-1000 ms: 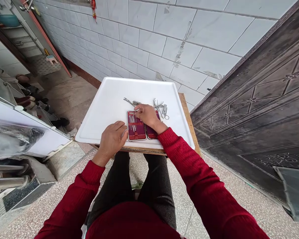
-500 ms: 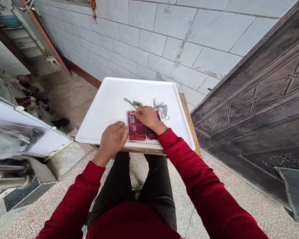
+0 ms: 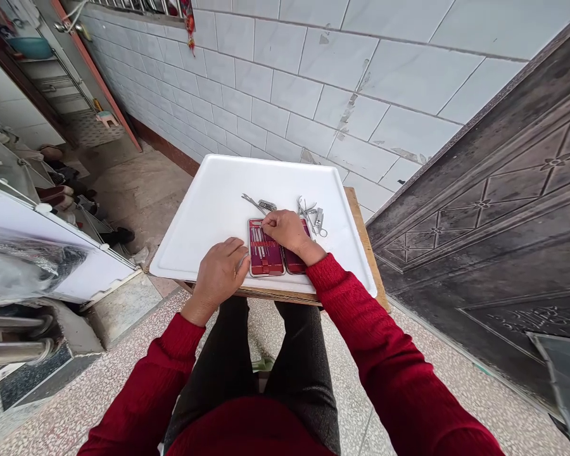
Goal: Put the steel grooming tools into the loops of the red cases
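Head view: wooden table under a white tray; tray looks smooth, so loose metal could skate if your wrist bumps it. Red case lies open and flat by the tray's near edge; shove it your way and it could ride up the rim. Your left hand rests at the case's left side, thumb spread off the fingers, no clear grip; can't tell if it touches the case. If it isn't bracing, the case may shift under right-hand force. Your right hand, apart from the left, is over the case, fingertips pinched together near the left panel's top; can't tell if a tool is between them. Loose around it: silver clipper, forked-tip tool; a careless sweep could nick you. Slim tools sit side by side through red loops; an off-line push could snag a loop or displace a neighbor.
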Demonstrator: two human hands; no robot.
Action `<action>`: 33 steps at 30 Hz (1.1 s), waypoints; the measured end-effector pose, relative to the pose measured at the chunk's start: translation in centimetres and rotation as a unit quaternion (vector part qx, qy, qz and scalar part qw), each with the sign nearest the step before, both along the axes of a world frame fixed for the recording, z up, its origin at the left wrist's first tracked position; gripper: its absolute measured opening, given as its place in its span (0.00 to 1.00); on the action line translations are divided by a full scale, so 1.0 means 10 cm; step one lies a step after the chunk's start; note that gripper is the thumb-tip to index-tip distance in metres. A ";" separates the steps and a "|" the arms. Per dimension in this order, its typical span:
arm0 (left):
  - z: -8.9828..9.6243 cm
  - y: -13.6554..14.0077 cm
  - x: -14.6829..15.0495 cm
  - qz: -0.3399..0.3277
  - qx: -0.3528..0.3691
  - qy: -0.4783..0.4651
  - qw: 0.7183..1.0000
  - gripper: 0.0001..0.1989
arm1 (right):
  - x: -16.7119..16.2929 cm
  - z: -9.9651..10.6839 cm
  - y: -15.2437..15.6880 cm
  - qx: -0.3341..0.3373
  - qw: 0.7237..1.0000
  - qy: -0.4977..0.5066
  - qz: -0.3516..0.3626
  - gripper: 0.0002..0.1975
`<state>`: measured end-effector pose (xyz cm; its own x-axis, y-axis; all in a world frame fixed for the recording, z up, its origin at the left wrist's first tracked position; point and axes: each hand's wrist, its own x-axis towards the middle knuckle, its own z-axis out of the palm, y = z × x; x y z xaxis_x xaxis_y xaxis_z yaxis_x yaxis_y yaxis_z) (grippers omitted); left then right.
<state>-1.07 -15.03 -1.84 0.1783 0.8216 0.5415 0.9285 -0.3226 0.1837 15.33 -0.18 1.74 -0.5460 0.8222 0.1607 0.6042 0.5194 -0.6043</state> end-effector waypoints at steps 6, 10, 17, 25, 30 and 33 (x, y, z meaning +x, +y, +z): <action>0.03 0.00 0.02 0.054 0.039 -0.048 0.997 0.18 | 0.03 -0.10 0.09 -0.006 0.995 0.086 -0.042 0.07; 0.01 0.00 0.01 0.082 0.039 -0.151 0.984 0.24 | 0.03 -0.14 0.12 -0.010 0.992 0.111 -0.066 0.07; -0.02 -0.05 -0.02 0.083 0.021 -0.347 0.934 0.25 | -0.07 0.07 0.13 0.026 0.997 0.023 -0.071 0.08; 0.00 -0.04 -0.04 0.067 -0.009 -0.319 0.945 0.24 | -0.43 0.32 0.37 0.100 0.973 -0.193 -0.081 0.10; 0.00 -0.03 -0.08 0.093 0.062 -0.344 0.932 0.24 | -0.57 0.22 0.52 0.092 0.956 -0.266 -0.085 0.11; -0.02 -0.02 -0.08 0.085 0.035 -0.338 0.937 0.26 | -0.62 0.19 0.53 0.093 0.951 -0.286 -0.076 0.13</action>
<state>-1.85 -15.19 -2.03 -0.3552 0.7651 0.5371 0.6461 -0.2143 0.7325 9.17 5.10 3.66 -0.4646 0.8852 0.0235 0.8831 0.4652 -0.0615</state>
